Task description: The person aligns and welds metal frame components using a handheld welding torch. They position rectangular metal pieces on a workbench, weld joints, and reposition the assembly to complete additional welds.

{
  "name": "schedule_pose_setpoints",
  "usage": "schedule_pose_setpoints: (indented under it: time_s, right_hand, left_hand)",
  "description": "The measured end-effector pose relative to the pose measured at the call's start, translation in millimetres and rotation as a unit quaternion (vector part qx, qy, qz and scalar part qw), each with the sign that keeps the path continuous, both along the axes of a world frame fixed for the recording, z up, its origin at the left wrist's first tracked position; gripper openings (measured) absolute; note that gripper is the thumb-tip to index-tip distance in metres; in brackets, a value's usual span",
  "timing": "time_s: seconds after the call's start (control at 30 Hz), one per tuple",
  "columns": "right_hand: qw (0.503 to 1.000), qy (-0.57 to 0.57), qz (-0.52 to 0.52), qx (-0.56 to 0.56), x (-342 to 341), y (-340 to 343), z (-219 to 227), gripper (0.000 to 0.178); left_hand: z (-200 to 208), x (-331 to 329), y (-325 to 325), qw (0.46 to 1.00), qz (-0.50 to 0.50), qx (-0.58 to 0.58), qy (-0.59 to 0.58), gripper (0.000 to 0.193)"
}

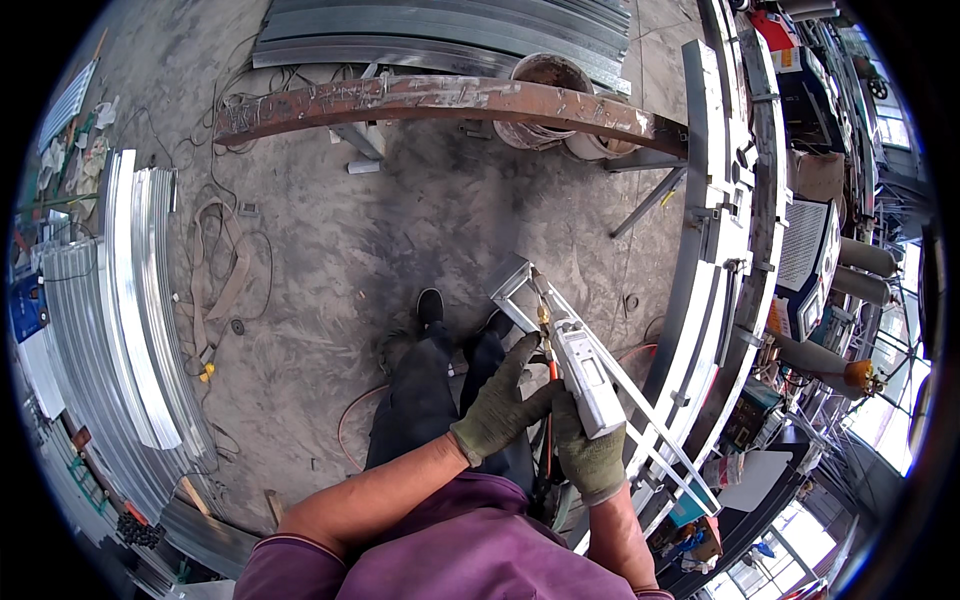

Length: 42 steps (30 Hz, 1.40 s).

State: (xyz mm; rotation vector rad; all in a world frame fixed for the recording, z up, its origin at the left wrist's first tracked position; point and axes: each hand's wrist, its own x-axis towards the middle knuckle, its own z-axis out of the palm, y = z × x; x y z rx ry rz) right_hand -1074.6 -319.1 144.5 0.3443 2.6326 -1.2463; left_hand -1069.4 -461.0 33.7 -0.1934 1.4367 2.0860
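A white handheld welding gun (588,380) with a brass nozzle (543,312) lies slantwise in front of me, its tip pointing away. My right hand (588,455), in a green work glove, wraps round its rear end from below. My left hand (500,410), gloved alike, reaches across to the gun's front underside. Its fingers are close behind the nozzle and the thumb is by the right hand; the fingertips' contact is partly hidden. An orange hose section (552,372) shows between the hands. Beneath the gun, a silver square-tube frame (630,390) slants toward the lower right.
A rusty beam (430,97) crosses ahead, with buckets (550,75) behind it. Long metal rails (690,310) run along my right, near machines and gas cylinders (820,360). Stacked metal profiles (135,300) lie to the left. Cables and a strap (235,265) trail over the concrete floor (320,240).
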Motion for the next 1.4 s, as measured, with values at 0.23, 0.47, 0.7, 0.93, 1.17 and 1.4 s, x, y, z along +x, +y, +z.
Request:
schedule_pose_setpoints:
  time_s: [0.23, 0.47, 0.7, 0.93, 1.17, 1.4]
  right_hand:
    - [1.000, -0.007, -0.007, -0.010, -5.8, -6.5, 7.7, 0.018]
    - [1.000, 0.012, 0.012, 0.002, -9.5, -7.0, 6.8, 0.016]
    - [1.000, -0.010, -0.005, 0.000, -4.5, -8.2, 4.2, 0.017]
    - [1.000, -0.003, 0.014, 0.009, -7.2, -8.0, 4.7, 0.017]
    - [1.000, 0.002, 0.022, 0.015, -13.2, -10.3, 9.0, 0.015]
    - [1.000, 0.006, 0.020, -0.007, -16.4, -10.3, 11.9, 0.013]
  left_hand:
    - [-0.1, 0.0, 0.8, 1.000, 0.009, 0.027, -0.008, 0.098]
    - [-2.6, -0.4, 0.4, 0.999, 0.009, 0.030, -0.008, 0.100]
    - [-3.1, -0.2, -1.6, 0.999, 0.001, 0.030, -0.014, 0.099]
    - [-1.0, -2.3, -3.8, 0.999, -0.009, 0.029, -0.017, 0.095]
    - [-0.6, -2.4, -3.4, 0.999, -0.004, 0.033, -0.020, 0.095]
    - [1.9, -4.2, -5.7, 0.999, -0.022, 0.012, -0.025, 0.096]
